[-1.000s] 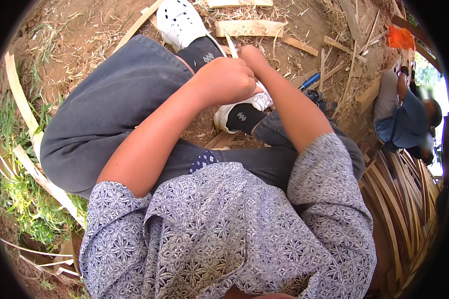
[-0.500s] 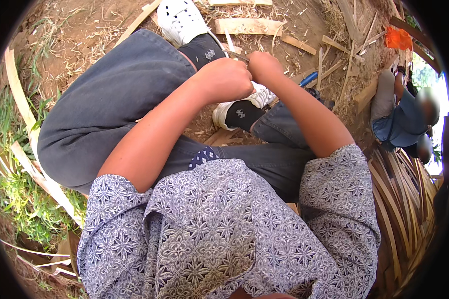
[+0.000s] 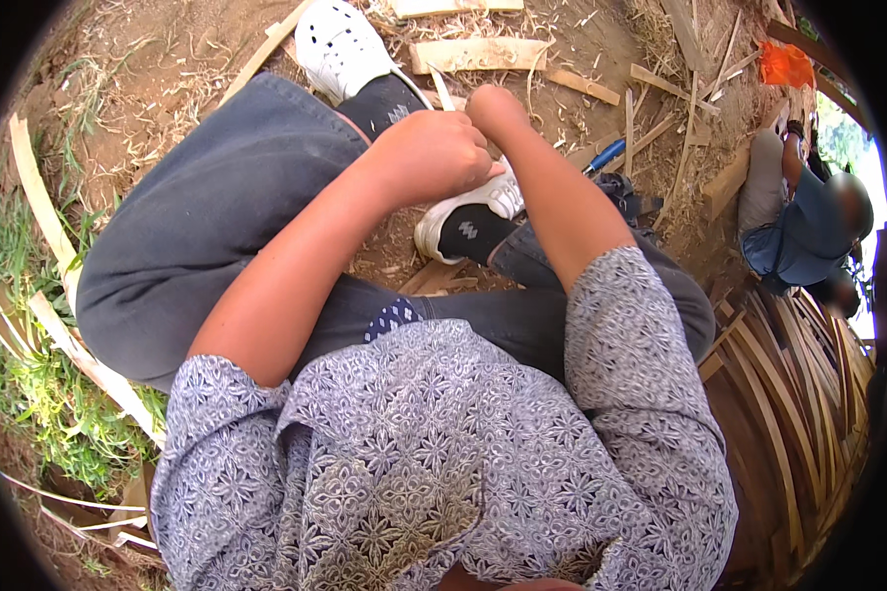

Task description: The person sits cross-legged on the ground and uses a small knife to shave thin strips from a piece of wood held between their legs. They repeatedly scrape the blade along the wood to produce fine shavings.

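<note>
My left hand (image 3: pixel 432 156) is closed, its knuckles up, over the white clog-style shoes (image 3: pixel 345 49). A short pale wooden strip (image 3: pixel 442 89) with a narrow tip sticks out past its far side, apparently gripped in it. Touching its right side is my right hand (image 3: pixel 498 110), also closed in a fist. The fingers hide what my right hand holds. Under both hands are my feet in dark patterned socks (image 3: pixel 478 229) and the dark trousers (image 3: pixel 227 227) of my crossed legs.
Flat wooden slats (image 3: pixel 478 54) and shavings lie on the dirt ahead. A blue-handled item (image 3: pixel 604 156) lies right of my hands. Long thin strips (image 3: pixel 798 394) are heaped at right, near another seated person (image 3: pixel 798 217). Grass (image 3: pixel 79 433) grows at left; an orange scrap (image 3: pixel 786 69) lies far right.
My right hand has moved up and left, and my left hand slightly left. A thin dark blade-like piece seen between them before is now hidden. My right elbow has drawn inward.
</note>
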